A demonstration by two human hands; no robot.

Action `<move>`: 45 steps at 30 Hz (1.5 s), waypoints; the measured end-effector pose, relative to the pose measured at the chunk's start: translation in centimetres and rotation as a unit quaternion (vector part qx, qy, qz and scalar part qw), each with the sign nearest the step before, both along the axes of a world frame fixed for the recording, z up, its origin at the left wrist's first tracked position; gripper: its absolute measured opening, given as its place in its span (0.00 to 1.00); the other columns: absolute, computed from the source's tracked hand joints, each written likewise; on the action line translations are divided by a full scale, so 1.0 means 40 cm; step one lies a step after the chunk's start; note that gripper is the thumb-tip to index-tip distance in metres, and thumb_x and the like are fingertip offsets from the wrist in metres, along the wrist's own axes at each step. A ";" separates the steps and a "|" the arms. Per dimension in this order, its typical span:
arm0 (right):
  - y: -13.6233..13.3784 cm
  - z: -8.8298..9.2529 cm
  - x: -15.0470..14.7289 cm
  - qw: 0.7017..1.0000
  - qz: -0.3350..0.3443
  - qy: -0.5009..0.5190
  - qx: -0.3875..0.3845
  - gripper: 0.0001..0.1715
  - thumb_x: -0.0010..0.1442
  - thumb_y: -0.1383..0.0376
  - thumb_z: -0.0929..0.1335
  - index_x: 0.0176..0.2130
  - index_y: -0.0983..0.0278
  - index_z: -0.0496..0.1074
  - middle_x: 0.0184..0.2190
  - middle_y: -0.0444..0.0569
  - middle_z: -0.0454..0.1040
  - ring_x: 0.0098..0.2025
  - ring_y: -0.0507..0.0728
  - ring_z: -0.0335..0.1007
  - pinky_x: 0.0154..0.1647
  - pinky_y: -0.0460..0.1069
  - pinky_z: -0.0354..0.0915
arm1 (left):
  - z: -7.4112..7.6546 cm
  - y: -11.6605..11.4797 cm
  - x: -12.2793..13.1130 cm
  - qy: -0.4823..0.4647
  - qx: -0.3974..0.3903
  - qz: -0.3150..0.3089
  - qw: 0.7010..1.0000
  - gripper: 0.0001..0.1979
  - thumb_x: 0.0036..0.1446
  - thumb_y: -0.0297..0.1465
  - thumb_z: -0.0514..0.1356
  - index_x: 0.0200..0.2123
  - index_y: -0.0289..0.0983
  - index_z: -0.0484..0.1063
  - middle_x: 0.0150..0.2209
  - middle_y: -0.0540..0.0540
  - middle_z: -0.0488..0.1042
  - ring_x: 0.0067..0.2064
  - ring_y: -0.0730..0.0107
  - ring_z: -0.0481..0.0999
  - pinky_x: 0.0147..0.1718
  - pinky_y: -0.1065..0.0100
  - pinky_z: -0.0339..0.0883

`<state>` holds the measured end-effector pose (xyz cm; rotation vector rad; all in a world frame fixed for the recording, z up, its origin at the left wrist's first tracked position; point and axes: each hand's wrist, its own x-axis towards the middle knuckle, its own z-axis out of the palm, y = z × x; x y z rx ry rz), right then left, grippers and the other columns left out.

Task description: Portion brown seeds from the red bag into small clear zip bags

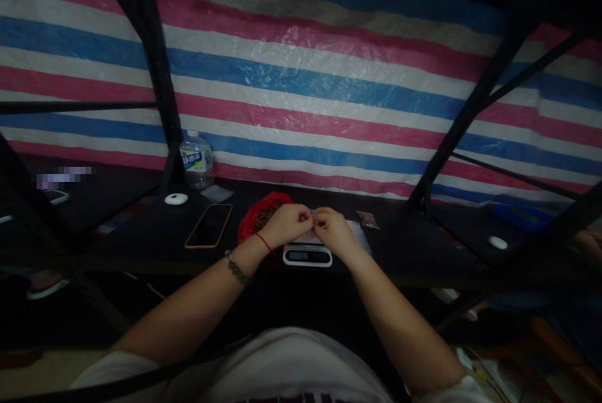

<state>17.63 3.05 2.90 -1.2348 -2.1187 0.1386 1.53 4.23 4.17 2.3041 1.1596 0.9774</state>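
My left hand (286,224) and my right hand (332,227) meet at the fingertips, both closed in a pinch. Between them is what looks like a small clear plastic bag (312,212), mostly hidden by the fingers. Right below the hands sits a white digital scale (307,257) with a dark display. A red plastic bag (247,218) holding small brown pieces (264,218) lies open beside my left hand, partly covered by it. Clear plastic bags (361,239) lie beside my right wrist, and a small filled clear packet (368,220) is farther right.
On the black table (404,252), a phone (209,225), a white oval object (176,199), a flat clear bag (217,193) and a large plastic bottle (196,160) stand left. Black metal posts (157,77) frame the space before a striped sheet (305,77). A blue tray (520,217) is right.
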 end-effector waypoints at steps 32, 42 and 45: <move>0.004 -0.045 0.041 0.946 0.075 0.262 -0.173 0.27 0.49 0.61 0.73 0.50 0.62 0.74 0.40 0.50 0.78 0.31 0.53 0.71 0.30 0.47 0.68 | -0.080 0.028 -0.092 -0.389 -0.336 -0.147 0.845 0.27 0.44 0.35 0.70 0.47 0.36 0.68 0.43 0.42 0.74 0.38 0.70 0.76 0.33 0.72 0.68; 0.010 -0.057 0.043 0.951 0.096 0.262 -0.135 0.20 0.54 0.63 0.68 0.48 0.62 0.74 0.46 0.52 0.72 0.31 0.51 0.70 0.30 0.47 0.68 | -0.060 0.028 -0.109 -0.356 -0.357 -0.106 0.857 0.22 0.43 0.34 0.70 0.42 0.33 0.71 0.40 0.43 0.76 0.35 0.73 0.76 0.29 0.75 0.67; 0.013 -0.055 0.050 0.956 0.098 0.247 -0.122 0.20 0.56 0.64 0.66 0.48 0.62 0.73 0.45 0.52 0.71 0.29 0.49 0.68 0.29 0.46 0.67 | -0.047 0.039 -0.132 -0.347 -0.337 -0.082 0.871 0.23 0.46 0.35 0.68 0.46 0.35 0.70 0.43 0.41 0.76 0.39 0.69 0.77 0.31 0.73 0.68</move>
